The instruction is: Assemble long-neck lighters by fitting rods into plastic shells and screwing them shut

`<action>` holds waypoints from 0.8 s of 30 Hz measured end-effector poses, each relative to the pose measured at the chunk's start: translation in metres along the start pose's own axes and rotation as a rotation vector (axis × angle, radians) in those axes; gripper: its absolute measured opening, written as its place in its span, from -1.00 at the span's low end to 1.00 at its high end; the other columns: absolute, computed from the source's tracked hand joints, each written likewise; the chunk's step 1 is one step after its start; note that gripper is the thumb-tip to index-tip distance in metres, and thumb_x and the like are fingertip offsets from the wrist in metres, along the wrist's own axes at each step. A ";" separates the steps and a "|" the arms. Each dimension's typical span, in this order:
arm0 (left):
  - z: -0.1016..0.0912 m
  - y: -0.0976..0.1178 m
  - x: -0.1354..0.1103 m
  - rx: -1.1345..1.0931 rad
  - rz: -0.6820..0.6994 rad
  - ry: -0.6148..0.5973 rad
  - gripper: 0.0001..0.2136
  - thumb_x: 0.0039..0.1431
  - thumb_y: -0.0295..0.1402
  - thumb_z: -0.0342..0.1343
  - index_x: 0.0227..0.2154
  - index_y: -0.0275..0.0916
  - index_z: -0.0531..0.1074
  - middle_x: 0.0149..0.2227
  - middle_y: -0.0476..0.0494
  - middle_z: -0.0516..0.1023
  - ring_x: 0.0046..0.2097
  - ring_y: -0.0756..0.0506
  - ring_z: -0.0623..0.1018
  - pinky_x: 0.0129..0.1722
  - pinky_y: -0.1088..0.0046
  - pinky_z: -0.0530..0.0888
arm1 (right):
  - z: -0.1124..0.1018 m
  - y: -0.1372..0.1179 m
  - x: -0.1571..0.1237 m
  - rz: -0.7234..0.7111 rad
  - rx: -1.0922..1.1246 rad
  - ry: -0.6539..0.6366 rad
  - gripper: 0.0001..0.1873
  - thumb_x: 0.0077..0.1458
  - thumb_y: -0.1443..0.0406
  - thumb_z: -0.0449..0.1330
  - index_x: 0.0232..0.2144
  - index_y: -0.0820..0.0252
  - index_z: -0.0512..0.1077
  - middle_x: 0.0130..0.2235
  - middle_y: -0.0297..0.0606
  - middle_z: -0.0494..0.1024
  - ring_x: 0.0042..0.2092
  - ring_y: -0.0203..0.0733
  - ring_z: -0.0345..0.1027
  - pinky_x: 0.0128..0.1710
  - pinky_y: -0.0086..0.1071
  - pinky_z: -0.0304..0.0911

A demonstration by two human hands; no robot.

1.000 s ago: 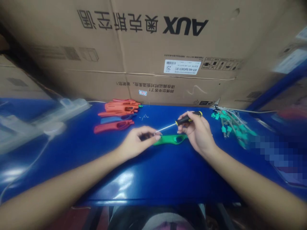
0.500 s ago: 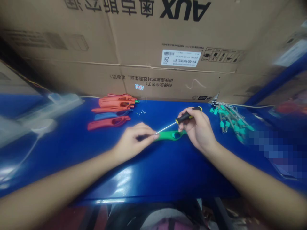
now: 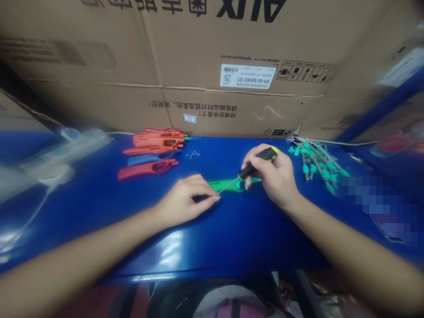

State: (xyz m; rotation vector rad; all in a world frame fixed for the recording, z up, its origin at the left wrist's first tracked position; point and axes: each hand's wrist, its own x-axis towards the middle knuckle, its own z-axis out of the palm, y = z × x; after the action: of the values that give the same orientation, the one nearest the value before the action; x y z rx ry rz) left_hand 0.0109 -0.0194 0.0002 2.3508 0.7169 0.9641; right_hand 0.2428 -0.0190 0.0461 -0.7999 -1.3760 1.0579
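Observation:
In my right hand [image 3: 273, 174] is a black and yellow screwdriver [image 3: 253, 164], its thin shaft slanting down to the left. The shaft's tip meets the pinched thumb and forefinger of my left hand [image 3: 187, 196]; whatever lies between those fingertips is hidden. A green lighter-like casing [image 3: 227, 185] with a loop-shaped opening lies beneath the shaft. My left fingers cover its left end, and its right end runs beside my right fingers. A small teal part [image 3: 240, 184] shows in the opening.
Orange casings [image 3: 152, 141], a blue one [image 3: 145, 158] and a red one [image 3: 149, 169] lie back left. Metal tubes with teal parts [image 3: 318, 163] are heaped at right. Small thin bits [image 3: 193, 154] lie mid-table. A cardboard box [image 3: 185, 66] stands behind; a white cable [image 3: 36, 212] runs left.
The screwdriver and my right hand have shifted slightly left and down. My left thumb and forefinger, with the screwdriver tip, are now just below the casing instead of over its end.

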 end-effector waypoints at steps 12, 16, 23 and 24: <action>0.002 0.001 -0.001 -0.021 0.021 -0.132 -0.90 0.28 -0.40 0.22 -0.23 -0.20 0.64 -0.28 -0.07 0.67 -0.24 -0.05 0.56 -0.18 0.40 0.48 | 0.005 -0.015 -0.021 -0.363 -0.349 -0.318 -0.48 0.13 0.42 0.30 0.09 0.06 0.25 -0.24 -0.30 0.53 -0.25 -0.21 0.50 -0.26 -0.32 0.47; 0.003 0.004 0.000 -0.030 0.027 -0.102 -0.91 0.26 -0.39 0.24 -0.24 -0.20 0.64 -0.24 -0.08 0.67 -0.23 -0.05 0.55 -0.18 0.40 0.48 | 0.008 -0.011 -0.023 -0.449 -0.350 -0.317 -0.28 0.15 0.45 0.29 0.25 -0.01 0.11 -0.12 -0.25 0.51 -0.19 -0.21 0.53 -0.26 -0.32 0.51; 0.002 0.006 0.001 -0.017 -0.002 -0.050 -0.85 0.21 -0.30 0.29 -0.17 -0.17 0.60 -0.24 -0.09 0.62 -0.18 -0.08 0.54 -0.12 0.36 0.49 | 0.007 -0.008 -0.022 -0.500 -0.427 -0.264 -0.34 0.16 0.42 0.29 0.23 -0.06 0.19 0.05 -0.17 0.47 -0.07 -0.14 0.54 -0.18 -0.25 0.55; 0.001 0.006 0.002 0.009 -0.017 -0.044 -0.76 0.18 -0.27 0.31 -0.09 -0.16 0.57 -0.19 -0.10 0.61 -0.13 -0.11 0.54 -0.07 0.32 0.49 | 0.007 -0.009 -0.021 -0.486 -0.418 -0.254 -0.35 0.17 0.41 0.30 0.22 -0.06 0.19 0.01 -0.20 0.49 -0.11 -0.15 0.54 -0.22 -0.27 0.56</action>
State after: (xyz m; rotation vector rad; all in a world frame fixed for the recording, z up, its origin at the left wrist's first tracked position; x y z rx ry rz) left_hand 0.0144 -0.0229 0.0044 2.3629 0.7243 0.9007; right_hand 0.2389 -0.0429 0.0476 -0.5872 -1.9263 0.5068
